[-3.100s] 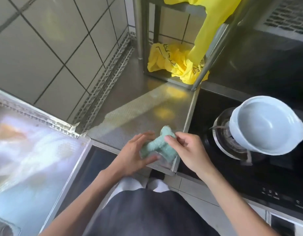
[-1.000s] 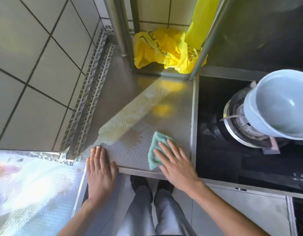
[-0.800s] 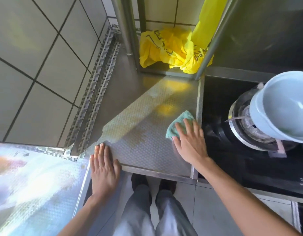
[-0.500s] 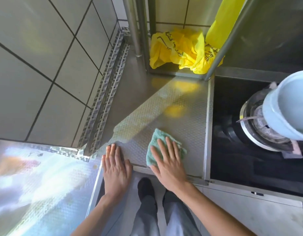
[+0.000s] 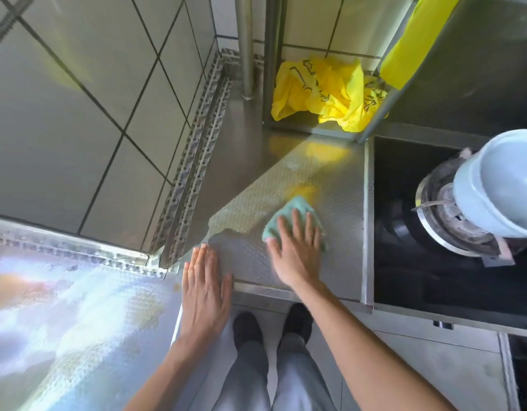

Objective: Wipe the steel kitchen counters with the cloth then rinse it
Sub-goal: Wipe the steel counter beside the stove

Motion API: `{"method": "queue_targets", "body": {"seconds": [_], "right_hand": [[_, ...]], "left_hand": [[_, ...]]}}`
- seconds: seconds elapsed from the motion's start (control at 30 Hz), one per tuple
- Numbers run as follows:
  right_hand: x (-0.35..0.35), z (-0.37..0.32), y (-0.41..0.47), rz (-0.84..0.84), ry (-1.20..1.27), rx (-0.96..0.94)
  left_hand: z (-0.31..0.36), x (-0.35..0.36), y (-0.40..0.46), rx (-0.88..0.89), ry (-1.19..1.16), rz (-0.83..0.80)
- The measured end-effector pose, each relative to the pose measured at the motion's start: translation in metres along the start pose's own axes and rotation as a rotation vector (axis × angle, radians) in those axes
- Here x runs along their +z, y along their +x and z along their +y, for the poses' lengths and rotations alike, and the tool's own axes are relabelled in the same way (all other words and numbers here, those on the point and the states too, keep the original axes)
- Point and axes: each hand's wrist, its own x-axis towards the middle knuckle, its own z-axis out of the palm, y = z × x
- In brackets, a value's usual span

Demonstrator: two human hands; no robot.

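**Counter wiping under way; rinse not yet begun**

The right hand [image 5: 296,247], fingers spread flat, presses the green cloth [image 5: 289,213] onto the steel counter [image 5: 339,262] beside the stove [image 5: 452,277]. The left hand [image 5: 204,295] rests open and empty at the counter's edge. Judged mid-wipe; rinsing remains.

Site: kitchen. Embossed steel counter [image 5: 286,185] is running along a tiled wall [image 5: 78,99]; a black hob [image 5: 434,277] with gas burner [image 5: 446,221] is sitting beside it, carrying a pale pot [image 5: 499,182].
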Motion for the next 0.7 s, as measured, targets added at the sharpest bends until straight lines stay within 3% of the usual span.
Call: {"method": "queue_targets", "body": {"seconds": [0.13, 0.27, 0.4, 0.47, 0.53, 0.6, 0.7], "right_hand": [[0.024, -0.004, -0.049, -0.057, -0.054, -0.316], [0.016, 0.066, -0.074, -0.098, -0.179, -0.464], [-0.009, 0.094, -0.05, -0.071, -0.119, -0.145], [-0.01, 0.065, -0.022, -0.018, -0.068, 0.07], [-0.004, 0.017, 0.006, 0.007, -0.023, 0.149], [0.007, -0.035, 0.021, 0.019, 0.007, 0.023], [0.028, -0.074, 0.006, -0.043, -0.043, -0.38]], "left_hand": [[-0.009, -0.002, 0.004, 0.028, 0.026, -0.016], [-0.012, -0.004, 0.004, 0.057, -0.019, 0.008], [-0.018, -0.005, -0.01, 0.134, -0.017, 0.006], [-0.021, -0.005, -0.013, 0.137, 0.028, -0.012], [-0.023, -0.005, -0.014, 0.149, 0.07, -0.028], [-0.025, -0.005, -0.017, 0.168, 0.082, -0.034], [-0.025, -0.007, -0.019, 0.189, 0.087, -0.035]]}}
